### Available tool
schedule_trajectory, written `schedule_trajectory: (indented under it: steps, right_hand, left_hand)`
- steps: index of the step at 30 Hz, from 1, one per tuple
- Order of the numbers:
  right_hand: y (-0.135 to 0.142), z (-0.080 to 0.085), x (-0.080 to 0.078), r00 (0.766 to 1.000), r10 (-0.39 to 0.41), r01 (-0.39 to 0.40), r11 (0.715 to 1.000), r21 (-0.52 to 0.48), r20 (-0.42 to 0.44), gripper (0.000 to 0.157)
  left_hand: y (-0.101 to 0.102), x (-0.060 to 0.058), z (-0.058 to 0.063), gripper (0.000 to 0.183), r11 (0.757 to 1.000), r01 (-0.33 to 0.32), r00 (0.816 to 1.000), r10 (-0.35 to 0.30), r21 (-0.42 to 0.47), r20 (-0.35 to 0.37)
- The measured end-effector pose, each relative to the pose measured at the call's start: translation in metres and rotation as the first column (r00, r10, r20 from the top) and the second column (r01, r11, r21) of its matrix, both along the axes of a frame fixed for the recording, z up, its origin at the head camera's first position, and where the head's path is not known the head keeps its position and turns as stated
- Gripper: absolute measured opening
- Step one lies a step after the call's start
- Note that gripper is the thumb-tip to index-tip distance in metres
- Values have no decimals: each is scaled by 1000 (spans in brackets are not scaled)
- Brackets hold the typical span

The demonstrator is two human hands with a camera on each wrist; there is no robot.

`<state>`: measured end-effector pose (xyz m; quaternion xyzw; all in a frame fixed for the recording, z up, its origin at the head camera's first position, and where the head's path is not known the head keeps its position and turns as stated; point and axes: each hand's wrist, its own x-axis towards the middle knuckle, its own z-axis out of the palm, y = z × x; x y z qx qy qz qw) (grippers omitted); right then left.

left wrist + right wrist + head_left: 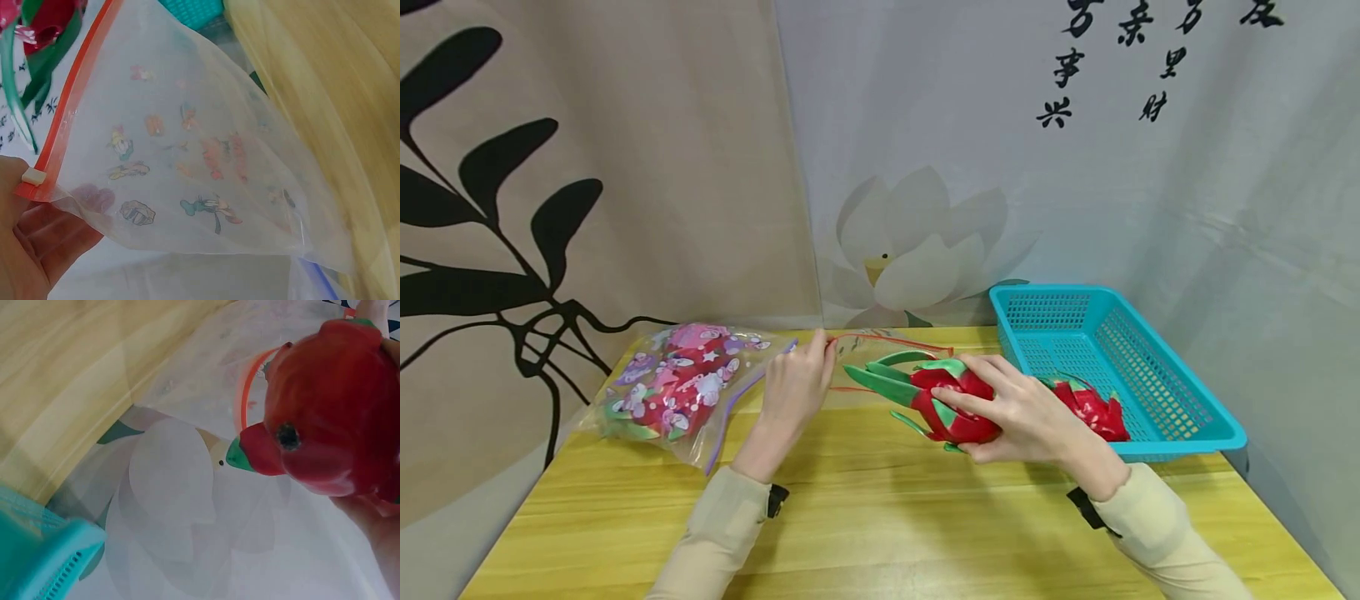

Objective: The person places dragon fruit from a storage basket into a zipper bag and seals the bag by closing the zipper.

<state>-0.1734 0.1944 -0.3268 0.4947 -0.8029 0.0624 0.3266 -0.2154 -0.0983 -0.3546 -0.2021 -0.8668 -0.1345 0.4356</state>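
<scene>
My right hand grips a red dragon fruit with green leaf tips, held above the table with its leaves pointing left. In the right wrist view the round stem end of the dragon fruit faces the camera. My left hand pinches the corner of a clear zip bag beside its white slider. The bag has a red zip edge and small printed cartoon figures. Its mouth stands open near the leaf tips, and nothing shows inside it.
At the left lies a filled clear bag with a purple zip, printed with pink figures, red and green things inside. A blue plastic basket stands at the right with another dragon fruit in it. A printed curtain hangs behind the wooden table.
</scene>
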Motion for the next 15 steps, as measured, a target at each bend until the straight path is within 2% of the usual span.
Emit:
schedule_trajectory:
  steps: [7,15]
  right_hand:
    - [-7,-6,-7,998,-44,43,999,9,44,69]
    - [-14,-7,-9,978,-120,122,993,1,172,70]
  left_hand:
    - [3,3,-1,15,1000,14,999,-15,-9,-31]
    - [6,8,-2,17,999,17,998,-20,-43,-66]
